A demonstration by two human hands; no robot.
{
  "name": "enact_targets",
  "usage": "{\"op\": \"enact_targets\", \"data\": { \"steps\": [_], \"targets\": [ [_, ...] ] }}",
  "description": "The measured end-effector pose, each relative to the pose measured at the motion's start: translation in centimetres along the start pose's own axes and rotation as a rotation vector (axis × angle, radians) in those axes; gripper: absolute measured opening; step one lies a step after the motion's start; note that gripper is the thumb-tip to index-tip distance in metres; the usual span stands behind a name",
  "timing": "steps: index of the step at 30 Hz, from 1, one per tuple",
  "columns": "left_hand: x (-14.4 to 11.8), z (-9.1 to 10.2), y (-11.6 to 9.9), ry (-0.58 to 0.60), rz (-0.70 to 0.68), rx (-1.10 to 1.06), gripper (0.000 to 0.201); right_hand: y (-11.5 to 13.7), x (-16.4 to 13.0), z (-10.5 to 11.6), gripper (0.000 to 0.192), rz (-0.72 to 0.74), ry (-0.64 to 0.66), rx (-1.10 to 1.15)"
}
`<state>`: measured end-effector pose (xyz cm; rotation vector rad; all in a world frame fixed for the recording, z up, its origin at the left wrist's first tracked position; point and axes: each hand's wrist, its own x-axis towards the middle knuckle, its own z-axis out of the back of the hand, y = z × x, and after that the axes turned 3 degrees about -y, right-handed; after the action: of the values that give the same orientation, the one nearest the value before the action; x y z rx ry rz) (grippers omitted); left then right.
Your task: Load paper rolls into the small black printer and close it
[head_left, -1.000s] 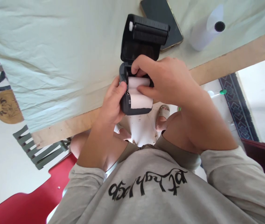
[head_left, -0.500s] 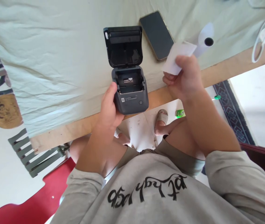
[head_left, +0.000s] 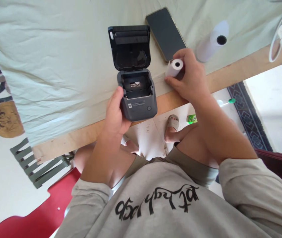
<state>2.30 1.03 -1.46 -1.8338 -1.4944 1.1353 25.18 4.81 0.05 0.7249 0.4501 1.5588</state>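
We held the small dark printer (head_left: 138,99) at the table's near edge with our left hand (head_left: 115,114), fingers wrapped around its left side and thumb pressed to the casing, so it stayed put with its lid (head_left: 130,46) swung open toward twelve o'clock. The paper bay (head_left: 136,86) lay bare and reachable that way. Our right hand (head_left: 190,77) sat at about two o'clock from the printer, fingers closed around a small paper roll (head_left: 174,67), its hollow core facing us, resting on the pale cloth (head_left: 56,56). A dark phone (head_left: 165,33) lay just beyond, at one o'clock, and a larger white roll (head_left: 211,43) lay farther right, apart from our hand.
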Motion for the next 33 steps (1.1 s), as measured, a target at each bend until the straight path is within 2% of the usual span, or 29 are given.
{"op": "enact_targets", "data": {
  "steps": [2, 3, 5, 7, 9, 10, 13, 16, 21, 23, 24, 26, 28, 30, 33],
  "targets": [
    [-0.1, 0.0, 0.0, -0.002, 0.013, 0.003, 0.036, 0.1, -0.1, 0.5, 0.05, 0.023, -0.053, 0.077],
    [-0.1, 0.0, -0.1, -0.008, 0.019, 0.009, 0.036, 0.1, -0.2, 1.0, 0.048, 0.046, -0.105, 0.114],
    [-0.2, 0.0, -0.1, -0.014, 0.017, 0.016, 0.037, -0.1, 0.0, 2.1, 0.032, 0.108, -0.295, 0.145],
    [-0.2, -0.1, -0.2, -0.005, 0.008, 0.015, 0.037, -0.8, 0.4, 3.3, 0.016, 0.136, -0.547, 0.098],
    [-0.2, -0.2, -0.2, 0.004, 0.006, 0.013, 0.037, -2.0, 1.0, 4.1, 0.021, 0.119, -0.711, 0.002],
    [-0.2, -0.2, -0.3, 0.002, 0.009, 0.014, 0.037, -2.7, 1.3, 4.3, 0.025, 0.084, -0.728, -0.051],
    [-0.1, -0.3, -0.3, -0.01, 0.021, 0.02, 0.037, -4.6, 1.9, 4.2, 0.037, -0.04, -0.573, -0.159],
    [-0.1, -0.4, -0.4, -0.006, 0.019, 0.012, 0.036, -5.5, 2.2, 3.7, 0.035, -0.117, -0.433, -0.201],
    [-0.2, -0.6, -0.5, -0.009, -0.005, 0.026, 0.037, -5.0, 1.9, 3.6, 0.036, -0.109, -0.377, -0.14],
    [-0.2, -0.5, -0.4, -0.011, 0.005, 0.036, 0.037, -4.2, 1.9, 3.6, 0.041, -0.096, -0.392, 0.031],
    [-0.2, -0.4, -0.4, -0.01, 0.011, 0.038, 0.037, -3.8, 2.0, 3.6, 0.048, -0.142, -0.42, 0.191],
    [-0.2, -0.2, -0.2, -0.011, 0.027, 0.041, 0.038, -2.9, 2.4, 3.6, 0.051, -0.322, -0.479, 0.587],
    [-0.1, 0.0, -0.1, -0.016, 0.046, 0.039, 0.037, -2.2, 2.7, 3.6, 0.039, -0.469, -0.491, 0.897],
    [0.1, 0.2, 0.0, -0.02, 0.057, 0.029, 0.035, -1.6, 2.8, 3.5, 0.024, -0.459, -0.467, 1.001],
    [0.2, 0.3, 0.2, -0.014, 0.055, 0.001, 0.036, -1.1, 2.5, 3.4, 0.033, -0.376, -0.429, 1.091]
  ]
}}
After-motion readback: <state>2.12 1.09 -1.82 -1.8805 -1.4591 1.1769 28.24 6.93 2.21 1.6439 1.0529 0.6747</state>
